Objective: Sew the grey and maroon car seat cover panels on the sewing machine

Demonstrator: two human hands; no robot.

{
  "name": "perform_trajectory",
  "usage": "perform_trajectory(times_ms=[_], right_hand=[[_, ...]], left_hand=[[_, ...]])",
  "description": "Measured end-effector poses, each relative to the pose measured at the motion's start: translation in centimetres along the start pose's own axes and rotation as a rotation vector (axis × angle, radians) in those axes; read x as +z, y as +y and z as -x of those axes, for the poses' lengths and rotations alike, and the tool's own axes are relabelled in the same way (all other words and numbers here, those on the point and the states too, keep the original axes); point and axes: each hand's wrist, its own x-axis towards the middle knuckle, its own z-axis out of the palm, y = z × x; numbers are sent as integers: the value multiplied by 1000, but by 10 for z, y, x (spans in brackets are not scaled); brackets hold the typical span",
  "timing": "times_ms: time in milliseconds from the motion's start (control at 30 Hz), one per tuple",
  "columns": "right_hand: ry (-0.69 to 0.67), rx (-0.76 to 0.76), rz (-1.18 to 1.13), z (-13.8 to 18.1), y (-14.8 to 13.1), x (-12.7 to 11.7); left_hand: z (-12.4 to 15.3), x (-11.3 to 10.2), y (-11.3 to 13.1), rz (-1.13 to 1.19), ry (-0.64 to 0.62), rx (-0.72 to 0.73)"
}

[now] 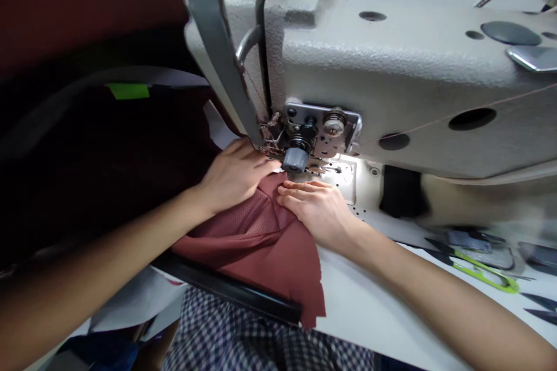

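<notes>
Maroon fabric [278,261], with a perforated mesh section and seams, lies under the head of a sewing machine [391,81]. My left hand [235,177] rests flat on the fabric's left side, its thumb stretched toward the presser foot area; its other fingertips are partly hidden behind the machine. On the right, my right hand [319,208] presses the cloth with fingers laid out flat, close to the lit needle plate [346,182]. The needle itself is hidden behind a grey tension knob [296,159].
Lime-green thread snips [487,272] and other dark tools lie at the right on the white table [357,290]. A black padded edge [235,287] runs below the fabric. Dark cloth with a green tag [129,91] fills the left. A thread [444,119] crosses the machine.
</notes>
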Motion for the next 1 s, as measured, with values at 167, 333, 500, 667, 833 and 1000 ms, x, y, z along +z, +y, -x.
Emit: perform_trajectory(times_ms=[167, 333, 500, 667, 833, 1000], right_hand=[[6, 5, 44, 1, -3, 2], [10, 16, 67, 2, -4, 2], [14, 25, 72, 0, -2, 3], [-11, 21, 49, 0, 7, 4], [-75, -99, 45, 5, 12, -11], [-159, -297, 113, 16, -10, -12]], left_hand=[[-5, -17, 0, 40, -178, -20], [-15, -21, 25, 186, -348, -87], [-16, -16, 29, 203, -334, -112], [-18, -11, 26, 135, -346, -114], [-18, -7, 23, 128, -330, -93], [-13, -4, 6, 164, -337, -13]])
